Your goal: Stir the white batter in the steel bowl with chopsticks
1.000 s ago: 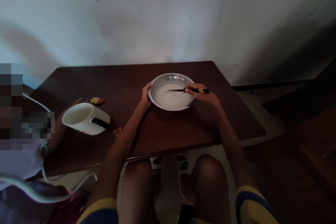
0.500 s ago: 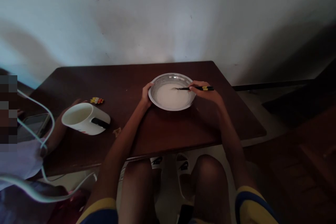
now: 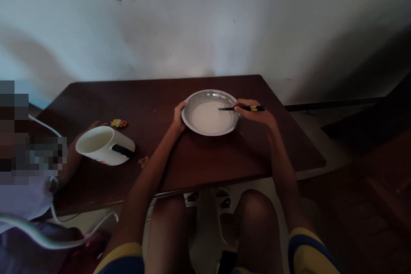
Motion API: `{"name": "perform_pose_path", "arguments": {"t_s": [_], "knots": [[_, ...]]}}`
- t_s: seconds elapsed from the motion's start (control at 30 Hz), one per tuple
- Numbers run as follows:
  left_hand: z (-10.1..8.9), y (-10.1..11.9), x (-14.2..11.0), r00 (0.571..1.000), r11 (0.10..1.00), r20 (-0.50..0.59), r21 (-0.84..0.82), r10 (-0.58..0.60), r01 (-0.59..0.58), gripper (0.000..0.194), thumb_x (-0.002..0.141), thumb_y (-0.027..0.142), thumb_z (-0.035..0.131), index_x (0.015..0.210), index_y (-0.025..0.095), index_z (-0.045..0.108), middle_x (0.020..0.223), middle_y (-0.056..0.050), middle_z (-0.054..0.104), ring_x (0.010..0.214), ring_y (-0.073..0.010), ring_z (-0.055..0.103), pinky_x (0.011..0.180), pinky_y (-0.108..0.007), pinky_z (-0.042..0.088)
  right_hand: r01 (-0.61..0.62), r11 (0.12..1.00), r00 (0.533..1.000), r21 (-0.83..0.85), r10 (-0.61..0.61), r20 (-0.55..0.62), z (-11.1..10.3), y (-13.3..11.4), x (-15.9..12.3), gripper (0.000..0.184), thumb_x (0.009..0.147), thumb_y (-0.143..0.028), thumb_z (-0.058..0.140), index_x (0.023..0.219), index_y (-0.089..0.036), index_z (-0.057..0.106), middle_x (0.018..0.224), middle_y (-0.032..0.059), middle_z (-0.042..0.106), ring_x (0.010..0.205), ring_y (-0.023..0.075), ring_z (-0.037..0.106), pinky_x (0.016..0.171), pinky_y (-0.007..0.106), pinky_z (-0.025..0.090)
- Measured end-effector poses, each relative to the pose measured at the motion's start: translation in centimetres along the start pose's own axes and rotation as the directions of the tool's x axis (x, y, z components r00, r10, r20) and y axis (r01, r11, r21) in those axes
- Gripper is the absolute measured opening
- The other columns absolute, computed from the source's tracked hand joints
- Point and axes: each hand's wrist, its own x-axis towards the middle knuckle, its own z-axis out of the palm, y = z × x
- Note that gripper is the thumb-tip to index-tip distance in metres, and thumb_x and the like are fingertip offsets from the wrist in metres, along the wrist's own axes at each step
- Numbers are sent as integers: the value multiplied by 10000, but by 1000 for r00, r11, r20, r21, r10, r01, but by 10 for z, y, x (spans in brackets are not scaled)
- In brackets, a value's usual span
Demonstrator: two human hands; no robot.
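A round metal bowl [image 3: 210, 133] stands on the dark red-brown table, with a pale, creamy white batter-like liquid [image 3: 210, 120] in it. My left hand [image 3: 180, 115] grips the bowl's left side, thumb over the rim and the other fingers hidden behind it. Over the right rim, my right hand [image 3: 248, 110] is closed around black chopsticks [image 3: 228, 108] with yellow bands near the back end. Their tips point left, at the liquid's surface; whether they dip into it I cannot tell.
Left of my arm stands a white mug [image 3: 105, 145] with a black handle strip. Beyond it lies a small yellow-and-red figure [image 3: 119, 123]. Another person's arm [image 3: 69, 158] rests on the table behind the mug, near white cables [image 3: 48, 239]. A wall rises behind the table [image 3: 205, 167].
My right hand and the chopsticks have shifted slightly to the right, drawing the tips back across the liquid. My left hand and the bowl stay put. The person at the left has leaned in somewhat.
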Motion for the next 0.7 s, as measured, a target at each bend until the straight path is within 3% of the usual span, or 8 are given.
{"name": "perform_pose_path", "arguments": {"t_s": [0.1, 0.2, 0.3, 0.37, 0.43, 0.53, 0.6, 0.7], "knots": [[-2, -1, 1, 1000, 1000, -7, 3, -1, 1, 236, 704, 413, 803, 773, 216, 693, 739, -70, 766, 1007, -378, 789, 852, -430, 646, 60, 995, 986, 84, -72, 150, -5, -5, -4, 312, 975, -452, 607, 1034, -204, 787, 978, 78, 822, 916, 232, 701, 823, 347, 528], [-2, -2, 2, 1000, 1000, -11, 10, -4, 4, 240, 710, 423, 800, 781, 215, 703, 756, -72, 779, 1001, -375, 794, 844, -427, 653, 110, 987, 956, 119, -138, 260, 10, -19, -1, 351, 984, -494, 598, 1081, -216, 789, 1072, 76, 821, 978, 237, 705, 865, 348, 528], [-1, 0, 1, 1000, 1000, 2, 13, -11, 11, 218, 718, 407, 781, 800, 213, 724, 782, -77, 796, 1026, -381, 794, 847, -428, 657, 95, 993, 977, 63, -105, 188, 20, -20, 2, 332, 982, -472, 588, 1113, -232, 777, 1131, 70, 806, 1014, 244, 703, 897, 358, 526], [-1, 0, 0, 1000, 1000, 7, 10, -8, 8, 207, 717, 391, 778, 810, 212, 730, 789, -73, 798, 1031, -375, 794, 847, -420, 655, 37, 999, 998, 7, -37, 59, 14, -12, 2, 295, 974, -427, 580, 1079, -228, 770, 1078, 68, 803, 980, 241, 700, 876, 358, 523], [0, 1, 0, 1000, 1000, 4, 4, -4, 4, 190, 712, 370, 771, 801, 209, 725, 783, -70, 793, 1026, -368, 793, 847, -413, 651, 0, 1000, 1000, -12, 0, 3, 1, -4, -1, 262, 961, -399, 586, 1013, -218, 768, 1000, 65, 799, 925, 230, 693, 836, 348, 517], [1, 1, -1, 1000, 1000, -11, 2, -7, 7, 159, 706, 345, 751, 773, 206, 714, 762, -75, 782, 1026, -368, 788, 849, -411, 645, 39, 998, 990, 57, -46, 132, -9, -5, -6, 298, 965, -450, 605, 992, -207, 776, 948, 66, 802, 892, 217, 687, 803, 338, 511], [2, 1, -2, 1000, 1000, -23, 2, -5, 5, 146, 705, 339, 749, 755, 209, 706, 754, -79, 777, 1035, -374, 785, 853, -414, 644, 77, 991, 969, 106, -100, 228, -3, -13, -5, 346, 975, -494, 600, 1050, -210, 781, 997, 71, 814, 927, 222, 696, 825, 341, 519], [4, 2, -3, 1000, 1000, -16, -1, 8, -8, 138, 698, 338, 752, 732, 215, 699, 771, -88, 786, 1055, -387, 780, 867, -426, 647, 102, 991, 966, 84, -119, 229, 12, -22, -1, 352, 989, -490, 578, 1128, -232, 772, 1116, 71, 808, 1017, 239, 707, 886, 351, 529]]}}
